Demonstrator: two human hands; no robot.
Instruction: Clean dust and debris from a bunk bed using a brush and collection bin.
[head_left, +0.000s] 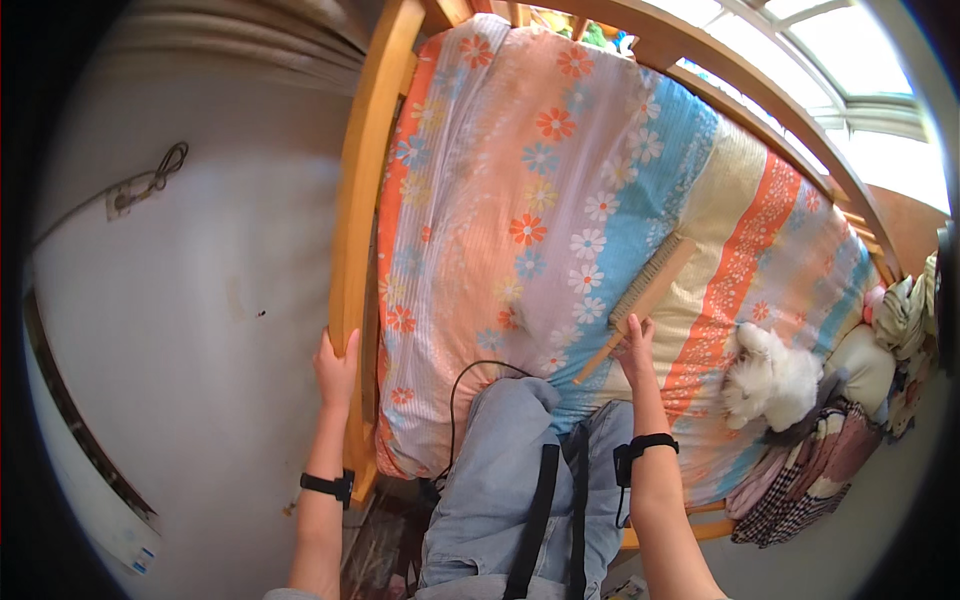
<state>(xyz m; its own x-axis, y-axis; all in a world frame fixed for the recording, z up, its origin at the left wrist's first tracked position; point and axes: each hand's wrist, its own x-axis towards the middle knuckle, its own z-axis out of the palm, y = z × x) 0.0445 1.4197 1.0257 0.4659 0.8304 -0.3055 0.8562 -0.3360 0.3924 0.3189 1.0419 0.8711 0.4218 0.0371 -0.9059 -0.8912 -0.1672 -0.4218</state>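
My right hand grips a wooden bed brush near the base of its handle. The brush rests slantwise over the blue and cream stripes of a flowered bed sheet, its bristles facing left and its handle pointing down toward my knees. On the left, my left hand holds the wooden bed rail, with the thumb over the edge. My knees, in light blue jeans, press on the near side of the mattress. The sheet has some wrinkles and a small shadowed dent near the middle.
A white plush toy lies on the right of the bed. Beyond it are a cream cushion and folded clothes. A black cable loops beside my left knee. A slatted wooden guard rail runs along the far side, below a window.
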